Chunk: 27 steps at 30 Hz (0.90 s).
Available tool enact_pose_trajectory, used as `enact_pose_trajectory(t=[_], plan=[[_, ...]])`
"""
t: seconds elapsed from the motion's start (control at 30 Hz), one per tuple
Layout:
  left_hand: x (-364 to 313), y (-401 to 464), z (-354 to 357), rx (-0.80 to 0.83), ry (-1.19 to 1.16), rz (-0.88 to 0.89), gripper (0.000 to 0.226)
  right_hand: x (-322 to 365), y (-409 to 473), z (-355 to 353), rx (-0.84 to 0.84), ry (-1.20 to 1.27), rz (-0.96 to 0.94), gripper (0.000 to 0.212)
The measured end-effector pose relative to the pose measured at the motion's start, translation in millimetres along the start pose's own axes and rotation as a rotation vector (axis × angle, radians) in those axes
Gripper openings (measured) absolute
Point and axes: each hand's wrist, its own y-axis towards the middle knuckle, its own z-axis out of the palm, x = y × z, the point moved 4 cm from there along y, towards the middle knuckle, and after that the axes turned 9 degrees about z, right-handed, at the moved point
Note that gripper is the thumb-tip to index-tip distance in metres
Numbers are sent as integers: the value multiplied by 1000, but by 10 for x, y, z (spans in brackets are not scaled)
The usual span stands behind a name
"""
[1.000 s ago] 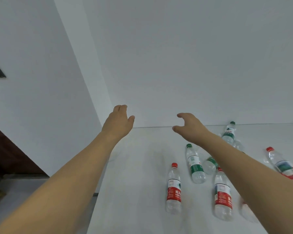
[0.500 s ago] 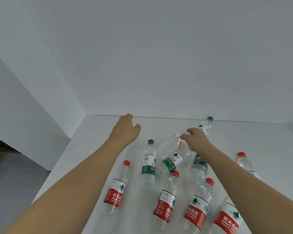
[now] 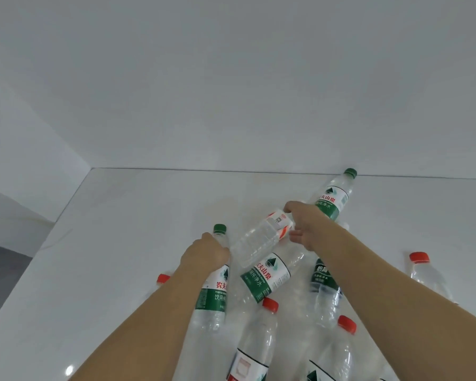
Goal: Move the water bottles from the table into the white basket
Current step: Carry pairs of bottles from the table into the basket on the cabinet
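R hand [image 3: 304, 226] gripping bottle [image 3: 261, 239], L hand [image 3: 205, 253] on green-cap bottle [image 3: 213, 287]

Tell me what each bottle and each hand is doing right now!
Right hand: fingers closing around the red-label bottle.
Red-label bottle: tilted, resting across other bottles.
Left hand: fingers on the green-cap bottle's neck.
Green-cap bottle: lying flat, cap on.
Far green-cap bottle: lying by the wall, untouched.
Right-side red-cap bottle: lying alone, cap on.
White basket: not in view.

Five red-capped bottles [image 3: 254, 342], four green-labelled bottles [image 3: 267, 276], two hands [image 3: 204, 253].
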Motion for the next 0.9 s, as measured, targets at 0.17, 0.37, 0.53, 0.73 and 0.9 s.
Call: enact_pose_trajectory(t=[0.17, 0.37, 0.53, 0.73, 0.9], plan=[[152, 211, 158, 26, 18, -45, 59, -79, 417, 439, 76, -28, 135, 41], [282, 374, 265, -73, -6, 17, 56, -66, 786, 656, 35, 113, 126, 62], [368, 438, 269, -49, -86, 59, 60, -80, 864, 745, -10, 248, 40, 78], [434, 283, 96, -111, -320, 116, 56, -16, 535, 704, -73, 393, -80, 81], [334, -117, -349, -307, -440, 229, 61, 179, -273, 591, -88, 142, -545, 67]])
